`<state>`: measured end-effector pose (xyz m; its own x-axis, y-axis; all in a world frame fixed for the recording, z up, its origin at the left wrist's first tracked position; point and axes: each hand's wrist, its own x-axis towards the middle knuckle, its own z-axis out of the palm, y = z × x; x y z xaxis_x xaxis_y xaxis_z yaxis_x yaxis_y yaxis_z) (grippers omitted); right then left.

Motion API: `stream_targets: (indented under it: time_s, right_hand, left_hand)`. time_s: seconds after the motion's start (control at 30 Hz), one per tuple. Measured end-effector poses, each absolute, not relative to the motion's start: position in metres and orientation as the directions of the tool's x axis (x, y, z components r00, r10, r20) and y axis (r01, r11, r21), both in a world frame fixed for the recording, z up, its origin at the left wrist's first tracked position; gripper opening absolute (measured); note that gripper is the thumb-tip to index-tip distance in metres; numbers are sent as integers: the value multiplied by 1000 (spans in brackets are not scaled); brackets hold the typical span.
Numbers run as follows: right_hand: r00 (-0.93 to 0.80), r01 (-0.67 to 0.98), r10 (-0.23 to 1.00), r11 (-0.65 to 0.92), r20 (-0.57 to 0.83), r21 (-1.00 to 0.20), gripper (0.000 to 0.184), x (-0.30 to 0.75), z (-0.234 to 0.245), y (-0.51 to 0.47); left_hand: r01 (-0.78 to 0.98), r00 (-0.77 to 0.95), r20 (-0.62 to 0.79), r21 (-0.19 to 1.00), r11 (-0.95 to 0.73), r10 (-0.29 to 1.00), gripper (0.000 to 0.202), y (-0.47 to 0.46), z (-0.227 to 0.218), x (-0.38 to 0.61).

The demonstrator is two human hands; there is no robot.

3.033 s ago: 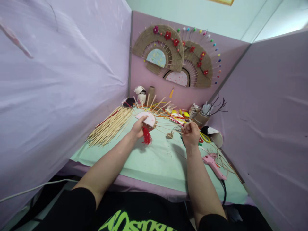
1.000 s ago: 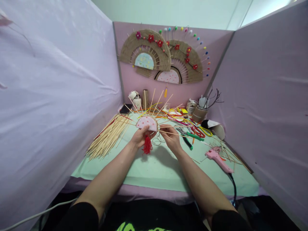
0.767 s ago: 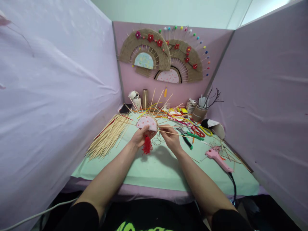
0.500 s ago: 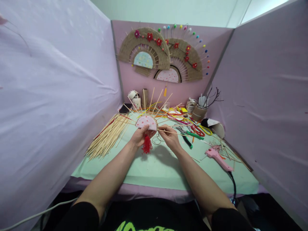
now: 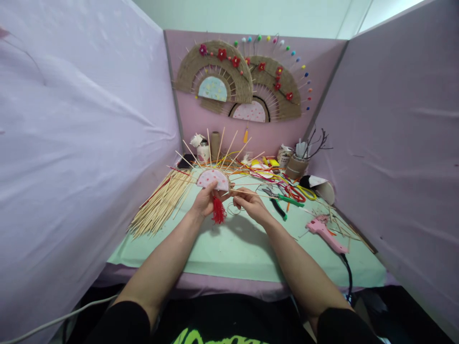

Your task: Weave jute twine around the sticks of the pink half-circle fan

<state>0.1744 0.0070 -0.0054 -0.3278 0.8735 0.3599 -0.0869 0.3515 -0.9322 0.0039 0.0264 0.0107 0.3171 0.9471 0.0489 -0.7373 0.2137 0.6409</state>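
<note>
My left hand (image 5: 204,200) grips a small fan frame from below, thumb over its pink half-round base (image 5: 213,179) with red spots. Thin wooden sticks (image 5: 232,143) spread out from the curved edge. Under the base hangs a red tassel (image 5: 219,210), close to my left fingers. At the base's right corner, my right hand (image 5: 252,204) is closed with thumb and fingers pinched, beside the lowest stick. It seems to hold thin twine (image 5: 232,209), which loops on the table below; the pinch itself is partly hidden.
Many loose sticks (image 5: 161,205) lie at the left. Right of my hands are green-handled pliers (image 5: 289,201), a pink glue gun (image 5: 327,236) with a cord, and red scissors (image 5: 294,193). Coloured stems and jars line the back; two finished fans (image 5: 218,48) hang on the panel.
The fan frame has shifted slightly left and up in my left hand, its sticks leaning further left. My right hand has stayed by the corner, its fingers curled a little more.
</note>
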Motion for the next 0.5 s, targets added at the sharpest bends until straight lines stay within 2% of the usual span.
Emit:
stream_targets:
  time_s: [0.13,0.23,0.33,0.5]
  right_hand:
    - [-275,-20,927,260,255,-965,23,195,-2,15]
    - [-104,-108,966,224,235,-969,23,218,0,25]
    - [52,-204,968,252,246,-946,22,238,4,32]
    - [187,-337,917,397,353,-854,19,247,12,29]
  left_hand:
    - [-743,290,51,641,191,956,23,28,13,0]
    - [-759,200,38,637,131,979,25,32,15,-3]
    - [-760,115,24,646,72,993,31,36,16,-8]
    - [-734,27,53,679,-16,998,32,40,16,-12]
